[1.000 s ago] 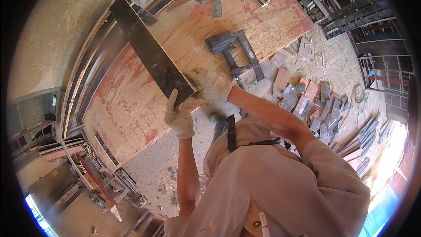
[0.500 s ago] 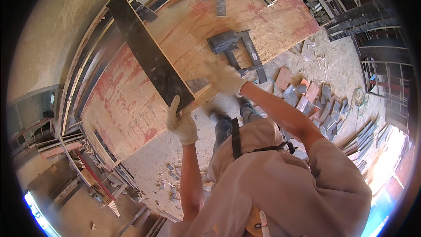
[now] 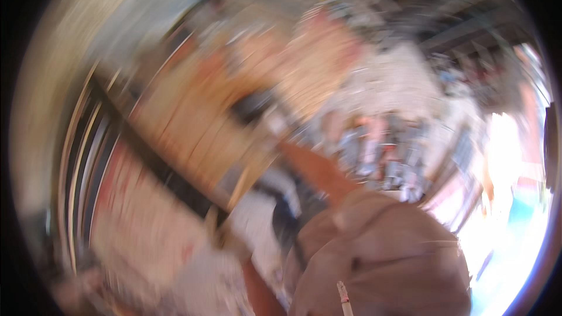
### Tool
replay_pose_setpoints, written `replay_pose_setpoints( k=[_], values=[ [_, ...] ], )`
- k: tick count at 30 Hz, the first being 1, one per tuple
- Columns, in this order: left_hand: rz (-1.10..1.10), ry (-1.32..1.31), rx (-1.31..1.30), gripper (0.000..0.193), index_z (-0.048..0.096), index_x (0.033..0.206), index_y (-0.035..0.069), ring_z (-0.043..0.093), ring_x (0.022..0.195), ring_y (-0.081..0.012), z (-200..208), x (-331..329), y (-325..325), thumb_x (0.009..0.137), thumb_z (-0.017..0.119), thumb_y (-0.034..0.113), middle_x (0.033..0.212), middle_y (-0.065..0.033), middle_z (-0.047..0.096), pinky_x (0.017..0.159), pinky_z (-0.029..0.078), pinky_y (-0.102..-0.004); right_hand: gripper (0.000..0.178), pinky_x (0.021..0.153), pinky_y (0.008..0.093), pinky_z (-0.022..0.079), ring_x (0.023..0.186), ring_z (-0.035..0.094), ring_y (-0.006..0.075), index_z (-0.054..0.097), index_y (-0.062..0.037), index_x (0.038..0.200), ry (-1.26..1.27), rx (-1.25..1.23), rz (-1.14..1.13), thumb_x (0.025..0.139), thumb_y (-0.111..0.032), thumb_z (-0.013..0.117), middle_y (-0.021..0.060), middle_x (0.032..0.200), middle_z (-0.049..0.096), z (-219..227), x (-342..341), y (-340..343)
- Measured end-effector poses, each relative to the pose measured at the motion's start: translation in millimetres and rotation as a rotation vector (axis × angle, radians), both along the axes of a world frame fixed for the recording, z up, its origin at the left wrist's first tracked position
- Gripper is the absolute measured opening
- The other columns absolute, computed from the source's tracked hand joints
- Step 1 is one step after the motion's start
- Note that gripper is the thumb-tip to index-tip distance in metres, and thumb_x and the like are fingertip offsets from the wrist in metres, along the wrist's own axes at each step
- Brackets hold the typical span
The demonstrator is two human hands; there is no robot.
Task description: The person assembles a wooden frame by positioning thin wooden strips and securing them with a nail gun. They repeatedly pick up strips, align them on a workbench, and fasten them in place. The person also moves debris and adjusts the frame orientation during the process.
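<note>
The whole picture is smeared by motion. My left hand [image 3: 227, 241], in a pale glove, is closed on the near end of a long dark board [image 3: 161, 169]. This board slants away to the upper left over the worktable. A narrow pale wood strip [image 3: 239, 186] stands out at an angle by the board's near end. My right hand [image 3: 276, 124], gloved too, is beside a black nail gun [image 3: 252, 106] on the table. Its fingers are too blurred to show whether they grip the tool.
The wooden worktable [image 3: 190, 143] has reddish stains. Long strips and boards [image 3: 82, 169] stand along its left side by the wall. Several offcut blocks [image 3: 383, 152] lie heaped on the floor at the right. Dark racks [image 3: 468, 23] stand at the upper right.
The view has swung, blurring everything. My right hand has gone from beside the board's near end to the nail gun. My left hand stays on the board.
</note>
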State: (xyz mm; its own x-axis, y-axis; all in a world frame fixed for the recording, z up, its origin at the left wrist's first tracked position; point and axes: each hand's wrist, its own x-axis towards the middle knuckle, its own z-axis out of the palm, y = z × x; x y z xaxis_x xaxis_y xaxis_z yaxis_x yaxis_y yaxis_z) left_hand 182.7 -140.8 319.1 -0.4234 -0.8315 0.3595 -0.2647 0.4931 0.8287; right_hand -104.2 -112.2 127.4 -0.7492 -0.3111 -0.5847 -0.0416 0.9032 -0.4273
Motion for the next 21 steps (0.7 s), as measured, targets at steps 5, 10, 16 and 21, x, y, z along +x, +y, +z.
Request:
replay_pose_setpoints(
  k=[5,10,16,21],
  values=[
    [-0.058,0.004,-0.149,0.037,0.072,0.121,-0.002,0.069,0.106,-0.0226,-21,-52,-8,0.084,0.071,-0.008,0.121,-0.0134,0.073,0.093,0.056,-0.0361,0.029,0.062,0.0432,0.056,0.068,0.071,0.0225,0.075,-0.0026,0.095,-0.033,-0.183,-0.037,0.081,-0.028,0.07,0.0145,0.07,0.069,116,-16,71],
    [-0.185,0.085,-0.163,0.033,0.073,0.119,0.0,0.069,0.103,-0.0232,-6,-66,5,0.086,0.07,-0.005,0.12,-0.0125,0.074,0.091,0.055,-0.0365,0.016,0.043,0.0353,0.051,0.05,0.064,0.0194,0.071,-0.0011,0.088,-0.245,-0.383,-0.217,0.083,-0.016,0.075,0.0075,0.061,0.063,252,47,178],
    [-0.228,0.113,-0.177,0.029,0.075,0.116,0.002,0.07,0.1,-0.0238,-10,-51,-10,0.087,0.069,-0.002,0.118,-0.0113,0.075,0.088,0.054,-0.0371,0.03,0.044,0.031,0.051,0.053,0.064,0.0164,0.065,-0.0016,0.098,-0.302,-0.637,-0.197,0.079,-0.016,0.084,0.0063,0.07,0.065,358,102,210],
    [-0.145,0.107,-0.13,0.026,0.076,0.113,0.004,0.07,0.097,-0.0244,-24,-7,-30,0.089,0.069,0.0,0.117,-0.0103,0.076,0.086,0.054,-0.0376,0.047,0.08,0.0336,0.056,0.083,0.07,0.0156,0.054,-0.0114,0.142,-0.173,-0.147,0.582,0.096,-0.012,0.063,0.0026,0.091,0.07,408,96,194]
  ],
)
